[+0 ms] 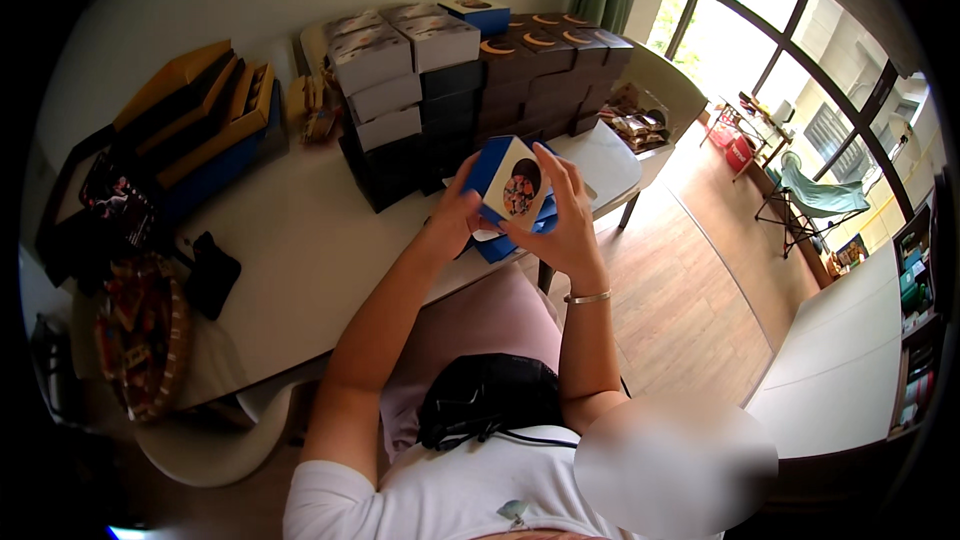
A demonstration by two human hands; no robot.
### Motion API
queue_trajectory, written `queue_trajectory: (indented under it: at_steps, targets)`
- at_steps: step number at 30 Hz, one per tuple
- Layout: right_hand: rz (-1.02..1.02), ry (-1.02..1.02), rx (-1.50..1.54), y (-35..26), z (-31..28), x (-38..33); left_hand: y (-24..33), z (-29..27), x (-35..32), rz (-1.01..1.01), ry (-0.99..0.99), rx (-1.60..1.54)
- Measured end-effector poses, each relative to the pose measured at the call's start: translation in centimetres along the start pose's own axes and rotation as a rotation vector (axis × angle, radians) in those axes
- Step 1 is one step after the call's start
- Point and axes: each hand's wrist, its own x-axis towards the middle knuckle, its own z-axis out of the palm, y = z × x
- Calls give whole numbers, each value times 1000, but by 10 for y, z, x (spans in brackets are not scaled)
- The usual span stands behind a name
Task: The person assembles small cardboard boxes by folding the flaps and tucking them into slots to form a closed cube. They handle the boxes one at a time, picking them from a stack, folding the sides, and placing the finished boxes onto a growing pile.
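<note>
Though tilted, box [512, 185] between hands

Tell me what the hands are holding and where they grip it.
Both hands hold one small blue box with a round picture window. The left hand grips its left side, and the right hand wraps its right edge and top.
</note>
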Motion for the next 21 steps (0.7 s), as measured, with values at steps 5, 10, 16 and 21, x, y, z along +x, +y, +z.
queue_trajectory:
  at_steps: [5, 10, 16, 21]
  targets:
    - [24, -48, -218, -11, -5, -1, -10, 4, 0, 289, 9, 241]
    - [-82, -247, 74, -11, -41, 5, 29, 8, 1, 218, 4, 363]
    - [-102, -109, 209, 3, -50, 24, 71, 41, 23, -32, -15, 412]
    - [-120, 94, 370, 14, -53, 64, 111, 56, 50, 511, 122, 1043]
